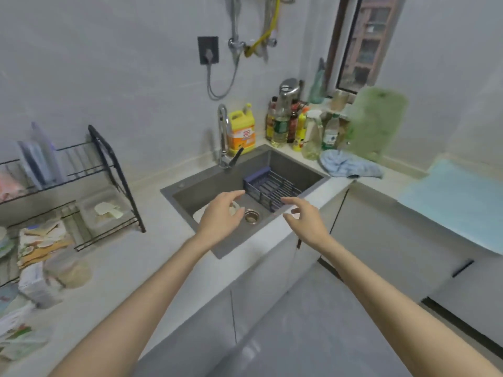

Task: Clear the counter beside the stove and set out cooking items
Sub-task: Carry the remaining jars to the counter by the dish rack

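Left counter [122, 268]: packets [40, 246], dish rack [109, 180], crowded. Stove not seen.
Left hand [220, 216] over sink [206, 183], fingers loose, holds nothing. White thing [198, 214] under it, too hidden to name.
Right hand [306, 217] near blue basket [272, 189], fingers loose, holds nothing.
Guess: early step, hands choosing what to grab. Next move: reach, close fingers round one thing.
Green cutting board [377, 123] far right, stands against wall. Long side up-down, hole end on top.
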